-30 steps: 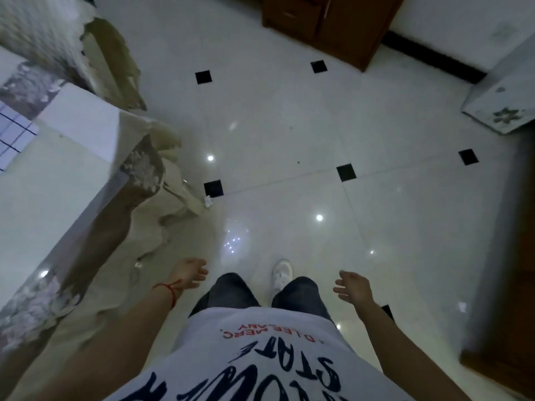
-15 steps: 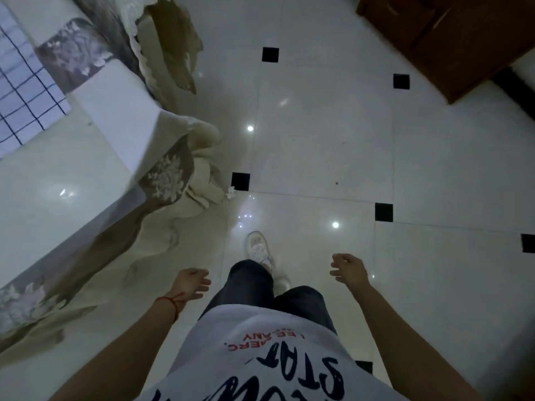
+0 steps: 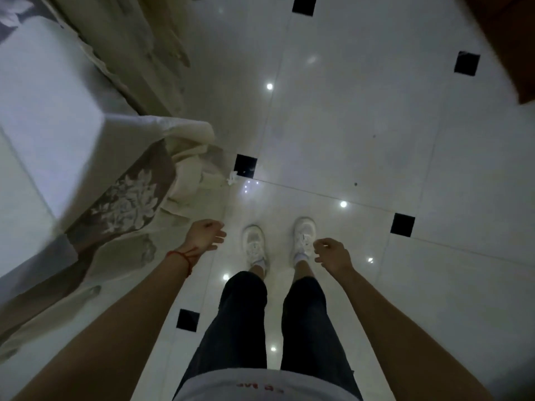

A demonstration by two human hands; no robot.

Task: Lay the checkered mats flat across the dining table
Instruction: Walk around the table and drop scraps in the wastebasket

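Left hand [image 3: 203,238] & right hand [image 3: 333,254]: fingers loosely curled, empty; 2 shoes [image 3: 254,241].

The dining table [image 3: 43,117] is blurred, cut off at the left edge.

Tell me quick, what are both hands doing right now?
Left hand: open, fingers loosely curled, holding nothing.
Right hand: open, fingers loosely curled, holding nothing.

Dining table [image 3: 43,117] sits at frame left, only its corner in view. It's covered by a pale cloth with a grey floral band, draping to the floor. Checkered mats out of frame.
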